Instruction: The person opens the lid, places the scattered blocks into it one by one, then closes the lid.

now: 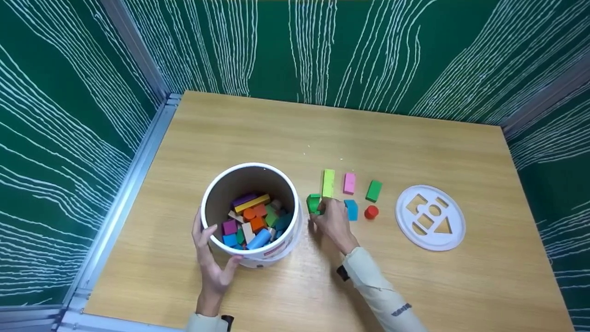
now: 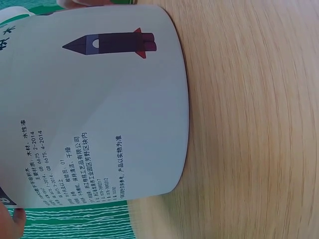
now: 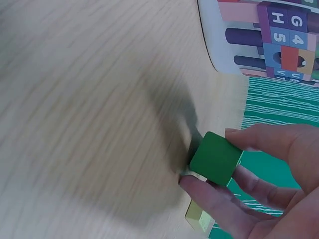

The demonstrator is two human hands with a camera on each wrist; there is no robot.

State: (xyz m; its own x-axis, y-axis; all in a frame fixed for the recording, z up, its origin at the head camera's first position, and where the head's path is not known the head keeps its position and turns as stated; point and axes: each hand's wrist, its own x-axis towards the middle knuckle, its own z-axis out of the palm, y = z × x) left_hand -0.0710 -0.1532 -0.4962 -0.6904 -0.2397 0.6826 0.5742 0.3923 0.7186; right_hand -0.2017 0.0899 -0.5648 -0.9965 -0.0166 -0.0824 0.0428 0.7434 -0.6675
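A white cylindrical tub [image 1: 272, 252] stands on the table, filled partway with coloured wooden blocks [image 1: 253, 221]. My left hand [image 1: 213, 267] holds its near left side, with fingertips at the rim and the thumb against the outer wall. In the left wrist view the tub wall [image 2: 99, 99] shows a rocket picture and printed text. Just right of the tub, my right hand [image 1: 334, 221] pinches a green block [image 1: 313, 203] between thumb and fingers. The right wrist view shows the square face of this green block [image 3: 216, 158], held low over the table.
Around the right hand lie a lime block [image 1: 328, 182], a pink block [image 1: 349, 183], another green block [image 1: 374, 190], a blue block [image 1: 351, 210] and a red cylinder [image 1: 371, 212]. A white lid [image 1: 401, 216] with shaped holes lies farther right. Green walls surround the table.
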